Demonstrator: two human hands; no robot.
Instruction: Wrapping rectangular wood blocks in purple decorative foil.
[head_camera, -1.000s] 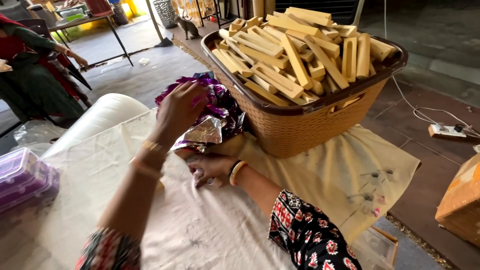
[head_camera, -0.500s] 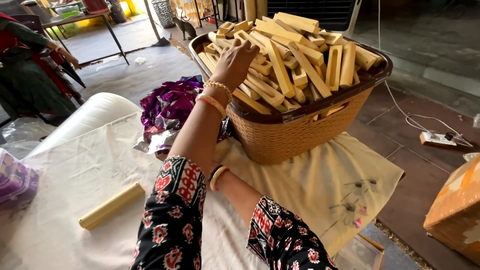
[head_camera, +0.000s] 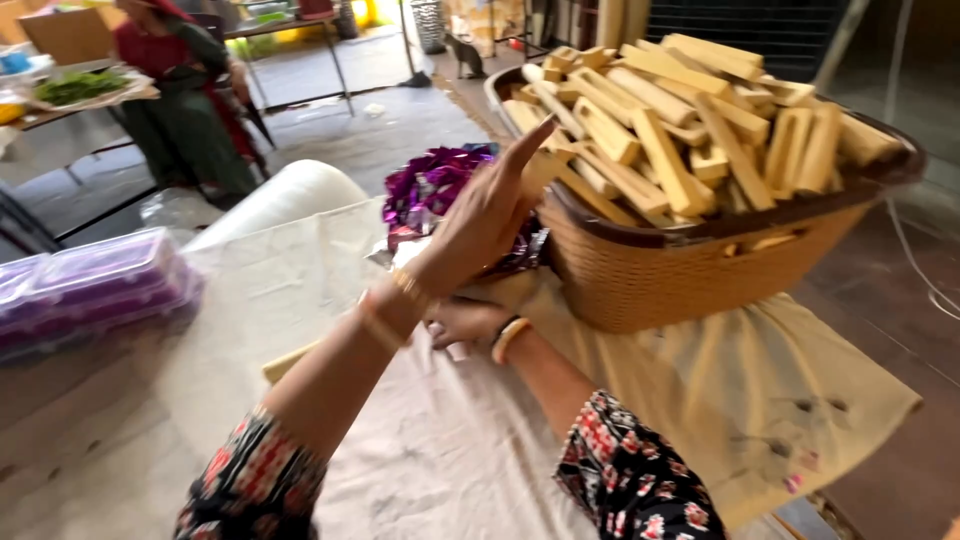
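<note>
A brown woven basket (head_camera: 690, 280) heaped with pale wooden sticks (head_camera: 660, 150) stands on a cream cloth (head_camera: 440, 450). My left hand (head_camera: 485, 215) is raised at the basket's near-left rim, fingers stretched up towards the sticks; blur hides whether it grips one. My right hand (head_camera: 465, 322), with an orange bangle, rests low on the cloth just below it, holding nothing that I can see. Crumpled purple and silver foil wrappers (head_camera: 440, 190) lie beside the basket behind my left hand. One loose stick (head_camera: 285, 362) lies on the cloth, partly hidden by my left forearm.
A clear box with purple contents (head_camera: 90, 285) sits at the left. A white roll (head_camera: 280, 200) lies along the far side of the cloth. A person in red and green (head_camera: 190, 110) sits at a table beyond. A cable (head_camera: 915, 260) runs over the floor at the right.
My left hand has pulled back from on top of the sticks to the basket's near-left rim. The view has swung right and closer. My right hand has stayed on the cloth.
</note>
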